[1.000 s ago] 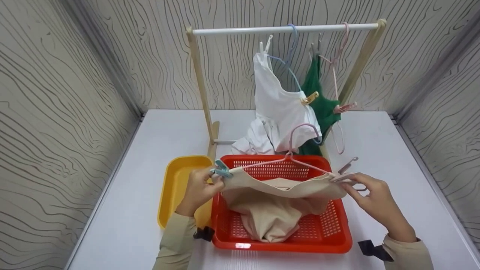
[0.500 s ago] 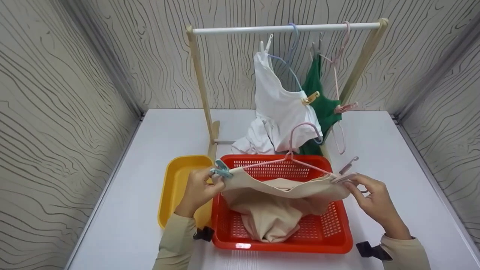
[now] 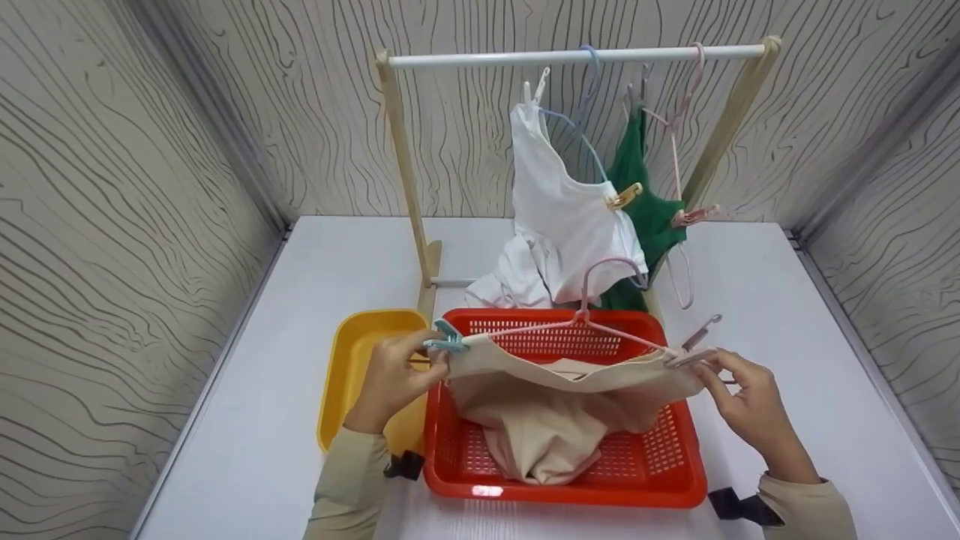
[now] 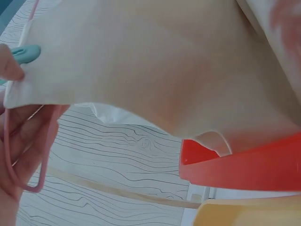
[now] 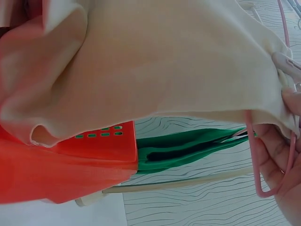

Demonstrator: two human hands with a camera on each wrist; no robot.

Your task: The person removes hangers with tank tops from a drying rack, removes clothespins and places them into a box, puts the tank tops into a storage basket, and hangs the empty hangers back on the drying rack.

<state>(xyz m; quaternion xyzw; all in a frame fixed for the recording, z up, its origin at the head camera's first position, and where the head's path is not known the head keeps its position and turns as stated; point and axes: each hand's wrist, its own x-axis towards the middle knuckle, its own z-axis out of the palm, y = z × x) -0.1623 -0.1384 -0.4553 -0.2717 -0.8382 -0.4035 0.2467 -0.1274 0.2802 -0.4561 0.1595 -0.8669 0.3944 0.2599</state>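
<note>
A beige shirt (image 3: 540, 420) on a pink hanger (image 3: 582, 319) is stretched between both hands, its lower folds hanging into the red basket (image 3: 562, 493). My left hand (image 3: 394, 379) pinches the shirt's left shoulder, thumb in front and fingers behind, beside a teal clothespin (image 3: 448, 337). At the opposite shoulder, my right hand (image 3: 750, 397) pinches the cloth beside a pale pink clothespin (image 3: 694, 352). Looped hanger ends show under the cloth against the fingers in both wrist views. The hanger's hook stands up, overlapping a white shirt (image 3: 559, 187) in the head view.
Behind the basket stands a wooden rack with a white rod (image 3: 487, 58). From it hang the white shirt on a blue hanger (image 3: 589, 97) and a green garment (image 3: 652, 225) on a pink hanger, both clipped with clothespins. A yellow tray (image 3: 337, 375) lies left of the basket.
The hook of the held hanger has dipped a little lower in the head view. Both hands keep their hold on the shirt, with the right hand shifted only slightly.
</note>
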